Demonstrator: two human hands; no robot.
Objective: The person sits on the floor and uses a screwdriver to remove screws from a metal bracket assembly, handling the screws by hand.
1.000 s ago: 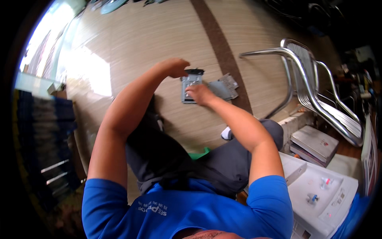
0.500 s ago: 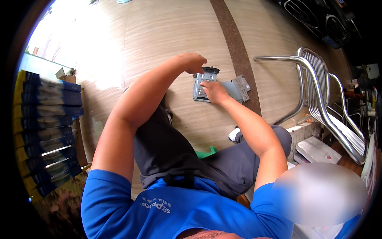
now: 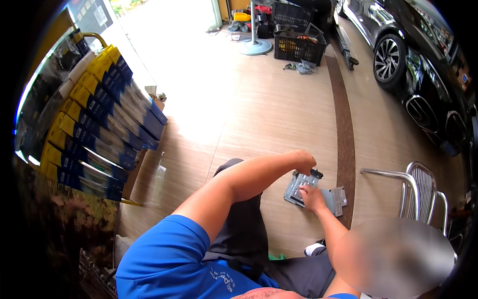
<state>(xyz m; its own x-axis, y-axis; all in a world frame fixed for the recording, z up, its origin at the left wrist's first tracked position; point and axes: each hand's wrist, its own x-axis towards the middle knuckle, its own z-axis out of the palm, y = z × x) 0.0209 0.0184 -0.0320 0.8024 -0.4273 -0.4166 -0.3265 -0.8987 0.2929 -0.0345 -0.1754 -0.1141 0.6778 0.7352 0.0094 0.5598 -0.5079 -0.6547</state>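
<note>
- Work piece: a flat grey metal bracket [image 3: 298,188] with cut-outs, held out in front of the seated person's knees, above the tan tiled floor [image 3: 259,109].
- A second, paler grey plate [image 3: 336,198] with slots lies just beside it on the right, touching or overlapping its edge; which one cannot be told.
- Left hand [image 3: 304,162]: curled into a fist at the bracket's top edge, over a small black part [image 3: 316,174]. Fingers are hidden, so whether it grips that part or only presses on it cannot be told.
- Right hand [image 3: 313,198]: fingers closed over the lower right of the bracket, steadying it.
- Handling judgement: thin stamped sheet metal, so likely stiff and fairly light. Edges and cut-outs are probably sharp; the bare finish may be slick.
- Best hold, as judged: pinch along a plain outer edge with thumb on one face and fingers behind, clear of the cut-outs and the black part.
- Surroundings: metal chair [image 3: 423,187] to the right, stacked blue-and-yellow boxes [image 3: 99,124] on a rack to the left, dark car [image 3: 423,60] at far right.
</note>
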